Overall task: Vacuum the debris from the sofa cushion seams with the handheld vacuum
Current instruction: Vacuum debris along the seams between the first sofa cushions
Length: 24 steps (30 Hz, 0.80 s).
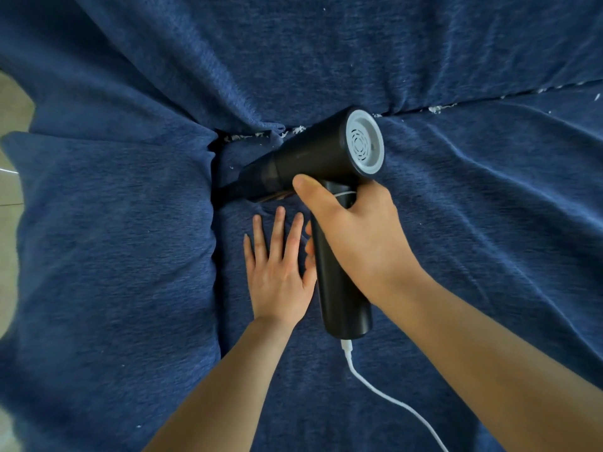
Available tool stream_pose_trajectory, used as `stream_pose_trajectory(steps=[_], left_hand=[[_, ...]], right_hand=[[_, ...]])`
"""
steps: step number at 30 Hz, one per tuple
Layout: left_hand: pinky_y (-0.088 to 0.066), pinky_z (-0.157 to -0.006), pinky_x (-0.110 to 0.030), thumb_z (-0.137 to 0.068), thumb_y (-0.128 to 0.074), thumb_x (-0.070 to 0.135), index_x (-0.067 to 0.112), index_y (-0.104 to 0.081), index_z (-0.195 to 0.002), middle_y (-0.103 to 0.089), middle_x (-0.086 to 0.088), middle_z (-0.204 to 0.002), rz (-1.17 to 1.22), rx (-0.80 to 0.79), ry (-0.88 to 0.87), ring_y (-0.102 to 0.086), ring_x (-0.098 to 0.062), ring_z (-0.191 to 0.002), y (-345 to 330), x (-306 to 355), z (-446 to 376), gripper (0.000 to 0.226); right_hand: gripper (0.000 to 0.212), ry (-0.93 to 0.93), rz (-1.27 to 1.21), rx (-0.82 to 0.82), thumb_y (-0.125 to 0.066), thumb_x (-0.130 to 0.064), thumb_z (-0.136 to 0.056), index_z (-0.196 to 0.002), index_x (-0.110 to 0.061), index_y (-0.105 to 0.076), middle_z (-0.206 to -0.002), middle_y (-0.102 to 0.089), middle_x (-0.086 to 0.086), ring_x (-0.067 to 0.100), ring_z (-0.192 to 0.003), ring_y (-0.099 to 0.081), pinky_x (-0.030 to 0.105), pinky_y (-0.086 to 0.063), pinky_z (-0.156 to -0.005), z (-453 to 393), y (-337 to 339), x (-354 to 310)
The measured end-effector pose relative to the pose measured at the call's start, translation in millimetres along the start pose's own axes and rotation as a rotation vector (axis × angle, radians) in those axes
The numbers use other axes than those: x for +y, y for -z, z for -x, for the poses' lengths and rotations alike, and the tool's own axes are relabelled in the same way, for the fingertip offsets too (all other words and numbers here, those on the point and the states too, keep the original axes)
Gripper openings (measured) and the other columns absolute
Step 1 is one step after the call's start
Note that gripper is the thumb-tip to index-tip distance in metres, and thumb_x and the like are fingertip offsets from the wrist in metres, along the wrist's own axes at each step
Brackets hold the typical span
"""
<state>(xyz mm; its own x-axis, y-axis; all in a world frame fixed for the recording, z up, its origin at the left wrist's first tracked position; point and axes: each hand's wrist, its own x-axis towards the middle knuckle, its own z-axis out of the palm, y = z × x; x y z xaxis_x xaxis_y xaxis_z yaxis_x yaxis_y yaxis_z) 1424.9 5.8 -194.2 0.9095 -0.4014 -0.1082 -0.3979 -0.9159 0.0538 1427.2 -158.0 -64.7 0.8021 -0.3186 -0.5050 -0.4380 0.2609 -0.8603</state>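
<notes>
Right hand (355, 236) is being wrapped around the upright grip of the black handheld vacuum with a pale grey vented rear cap (326, 158), the thumb being laid along the near side of the barrel and the remaining fingers being curled shut around the handle. Left hand (280, 269) is being pressed flat, palm down and fingers spread, on the dark blue plush sofa cushion (456, 256), just left of the vacuum's handle and touching it at the thumb side. The vacuum's dark tapered nozzle (235, 190) is being pointed to the left and pushed into the deep vertical seam (213, 249) between this cushion and the rounded blue cushion on the left (114, 239). White flecks of debris (261, 135) are being shown in the far seam just beyond the nozzle, where the seat is meeting the blue backrest (293, 44), and more white scraps (437, 108) are being seen farther right along that same crease. A white power cord (385, 393) is being trailed from the base of the handle toward the near right edge. Pale floor (13, 102) is being glimpsed at the far left.
</notes>
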Motion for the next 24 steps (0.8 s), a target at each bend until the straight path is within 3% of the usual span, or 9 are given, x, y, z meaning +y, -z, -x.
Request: stream_pose_trajectory(steps=[5, 8, 14, 17, 20, 24], left_hand=[[-0.017, -0.116, -0.059, -0.097, -0.039, 0.037, 0.029, -0.001, -0.153, -0.028, -0.007, -0.159, 0.052, 0.01, 0.031, -0.002, -0.036, -0.15, 1.1, 8.4, 0.0, 0.069], [-0.015, -0.117, -0.058, -0.097, -0.045, 0.043, 0.027, -0.002, -0.154, -0.024, -0.007, -0.16, 0.014, 0.006, 0.021, 0.0, -0.035, -0.15, -0.3, 8.6, 0.2, 0.073], [-0.015, -0.117, -0.058, -0.096, -0.045, 0.046, 0.025, -0.002, -0.154, -0.026, -0.008, -0.159, -0.028, -0.003, 0.029, -0.001, -0.037, -0.15, -3.3, 9.3, -0.2, 0.075], [-0.016, -0.117, -0.059, -0.096, -0.036, 0.045, 0.03, 0.014, -0.153, -0.028, -0.008, -0.158, 0.006, 0.019, 0.027, -0.005, -0.037, -0.15, -1.5, 9.5, -0.7, 0.077], [-0.015, -0.117, -0.059, -0.096, -0.039, 0.046, 0.033, 0.023, -0.149, -0.026, -0.008, -0.159, 0.01, 0.013, 0.024, -0.009, -0.039, -0.149, 0.7, 11.3, 0.2, 0.083], [-0.024, -0.113, -0.062, -0.097, -0.037, 0.041, 0.027, -0.001, -0.152, -0.041, -0.014, -0.149, 0.035, 0.068, 0.029, -0.028, -0.045, -0.142, 0.5, 12.6, -0.3, 0.067]], right_hand=[[0.024, -0.035, 0.007, -0.029, -0.07, -0.046, -0.081, -0.077, -0.022, -0.067, -0.063, -0.071, -0.004, 0.021, -0.077, -0.071, 0.045, -0.06, -0.08, 1.7, -0.8, 3.9], [0.024, 0.018, 0.045, -0.02, -0.069, -0.046, -0.081, -0.071, -0.025, -0.063, -0.057, -0.066, -0.011, 0.013, -0.074, -0.067, 0.036, -0.057, -0.077, 2.2, 7.4, 0.1], [0.025, 0.003, 0.063, -0.045, -0.069, -0.047, -0.08, -0.071, -0.025, -0.063, -0.059, -0.067, -0.008, 0.016, -0.072, -0.07, 0.038, -0.059, -0.076, 2.7, 11.2, 3.9], [0.024, 0.002, 0.068, -0.056, -0.069, -0.046, -0.081, -0.074, -0.024, -0.064, -0.06, -0.067, -0.007, 0.015, -0.073, -0.069, 0.038, -0.06, -0.075, 4.3, 10.5, 2.8], [0.026, 0.001, 0.063, -0.068, -0.069, -0.049, -0.079, -0.075, -0.023, -0.066, -0.061, -0.068, -0.007, 0.018, -0.074, -0.071, 0.041, -0.061, -0.075, 9.1, 13.1, 3.4], [0.025, -0.005, 0.09, -0.061, -0.07, -0.044, -0.081, -0.067, -0.027, -0.058, -0.05, -0.059, -0.018, 0.002, -0.061, -0.061, 0.026, -0.051, -0.066, 12.5, 10.0, 6.9]])
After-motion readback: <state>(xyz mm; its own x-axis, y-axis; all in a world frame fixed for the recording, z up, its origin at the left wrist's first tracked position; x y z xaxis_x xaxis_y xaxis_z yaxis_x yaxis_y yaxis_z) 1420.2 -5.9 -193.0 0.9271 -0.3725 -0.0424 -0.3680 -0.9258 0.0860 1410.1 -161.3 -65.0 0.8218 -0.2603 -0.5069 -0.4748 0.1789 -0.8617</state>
